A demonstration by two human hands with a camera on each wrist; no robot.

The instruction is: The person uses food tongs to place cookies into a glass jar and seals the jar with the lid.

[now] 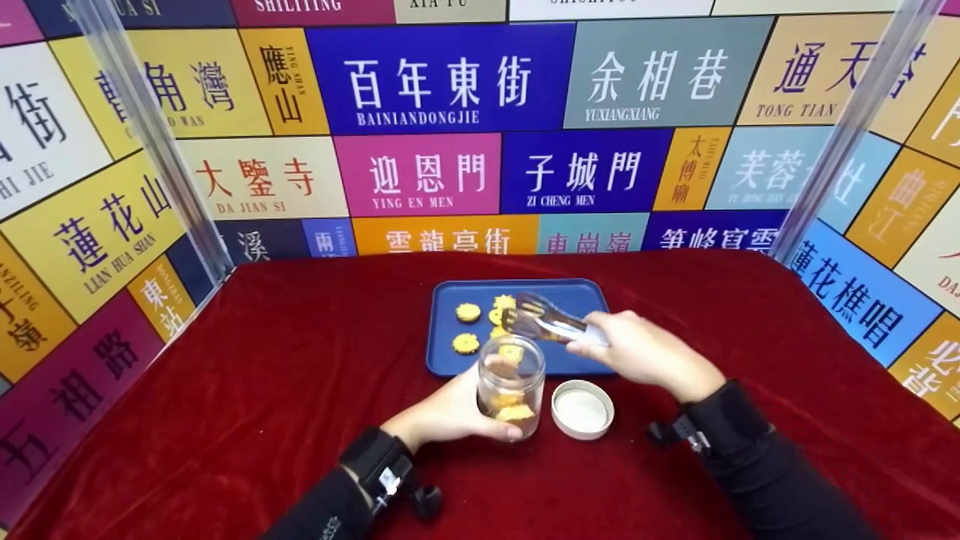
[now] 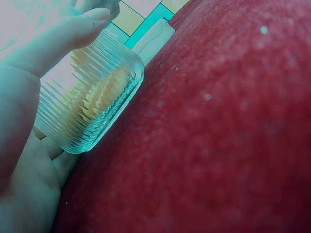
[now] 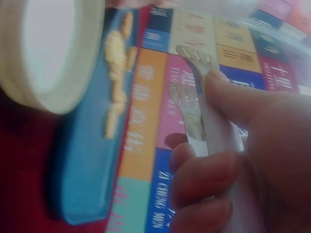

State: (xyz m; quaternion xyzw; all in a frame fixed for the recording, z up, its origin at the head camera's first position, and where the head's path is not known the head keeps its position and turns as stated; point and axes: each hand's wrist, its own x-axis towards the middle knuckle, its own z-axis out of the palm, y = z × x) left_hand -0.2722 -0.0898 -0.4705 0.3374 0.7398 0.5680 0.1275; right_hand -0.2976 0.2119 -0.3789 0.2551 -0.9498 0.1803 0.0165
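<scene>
My left hand [image 1: 457, 409] grips a clear ribbed jar [image 2: 104, 53], fingers round one side and thumb across the other. Several yellow scalloped cookies [image 2: 104, 94] lie in the bottom of the jar. Metal tongs [image 1: 551, 322] are held in my right hand [image 1: 637, 349], thumb on one arm and fingers on the other. In the right wrist view the tongs' slotted tips [image 3: 197, 56] stand apart with nothing between them. They are over the blue tray [image 1: 442, 289], close to more yellow cookies [image 1: 468, 313]. The jar's mouth overlaps the tray's near edge in the head view.
A round pale lid [image 1: 582, 409] lies on the red cloth [image 1: 300, 337] just right of the jar, near the tray's front edge. Behind the table stands a wall of coloured name panels [image 1: 442, 79]. Clear posts [image 1: 855, 127] rise at both back corners.
</scene>
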